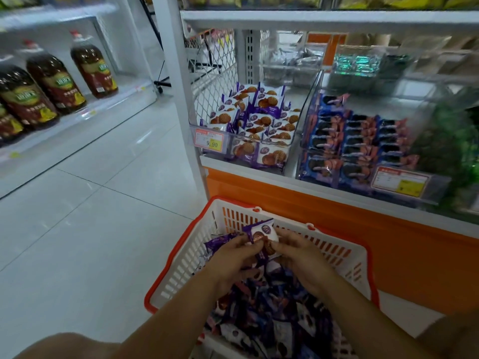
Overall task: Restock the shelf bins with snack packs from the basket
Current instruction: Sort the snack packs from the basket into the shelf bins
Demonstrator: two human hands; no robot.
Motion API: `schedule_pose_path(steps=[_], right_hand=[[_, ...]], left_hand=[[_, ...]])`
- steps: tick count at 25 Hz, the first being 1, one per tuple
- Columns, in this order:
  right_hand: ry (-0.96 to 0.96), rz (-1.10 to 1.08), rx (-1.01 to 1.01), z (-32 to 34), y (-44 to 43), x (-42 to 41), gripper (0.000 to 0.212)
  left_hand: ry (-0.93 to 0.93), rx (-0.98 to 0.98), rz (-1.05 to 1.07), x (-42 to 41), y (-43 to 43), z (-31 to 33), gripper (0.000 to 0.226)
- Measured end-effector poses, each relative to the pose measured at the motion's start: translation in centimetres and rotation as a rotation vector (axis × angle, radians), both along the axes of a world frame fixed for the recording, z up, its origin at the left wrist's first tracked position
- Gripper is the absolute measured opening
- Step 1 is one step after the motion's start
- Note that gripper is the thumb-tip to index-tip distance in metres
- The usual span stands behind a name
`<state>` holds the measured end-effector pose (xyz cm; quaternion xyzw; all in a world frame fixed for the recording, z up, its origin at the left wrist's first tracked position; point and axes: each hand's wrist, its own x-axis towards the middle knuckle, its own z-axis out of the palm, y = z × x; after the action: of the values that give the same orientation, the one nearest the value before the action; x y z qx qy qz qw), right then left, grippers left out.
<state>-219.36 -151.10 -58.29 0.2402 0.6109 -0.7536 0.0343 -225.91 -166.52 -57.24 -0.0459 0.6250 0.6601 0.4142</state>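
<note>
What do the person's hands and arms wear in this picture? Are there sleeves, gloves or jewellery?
The left hand and the right hand are bare: no gloves, and no ring, watch or bracelet shows. The forearms are bare too; no sleeve comes into view.

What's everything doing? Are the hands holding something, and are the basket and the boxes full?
Left hand: holds waffle packs above the basket.
Right hand: fingers pinch the same packs.
Basket: many packs inside.
Waffle bin: heaped, nearly full.
Blue bin: packs in neat rows.
Bottles: upright, capped.
</note>
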Motion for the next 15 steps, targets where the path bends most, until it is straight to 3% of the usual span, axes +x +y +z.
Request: schedule_pose_path(steps=[6,12,15], right_hand=[[0.052,0.014,0.073,3.1,-0.2,-0.5,0.029],[0.178,0.113,0.669,12.8,-1.2,-3.7,0.025],[0.229,0.107,0.999,19.2,0.8,-8.9,0.027]], left_hand=[[0.172,-0.025,0.012,-1.3,-0.1,2.6,0.02],[0.416,0.06,0.065,-5.0,-0.6,10.1,0.017],[0.693,-0.086,0.067,-8.4,-0.9,12.7,0.027]])
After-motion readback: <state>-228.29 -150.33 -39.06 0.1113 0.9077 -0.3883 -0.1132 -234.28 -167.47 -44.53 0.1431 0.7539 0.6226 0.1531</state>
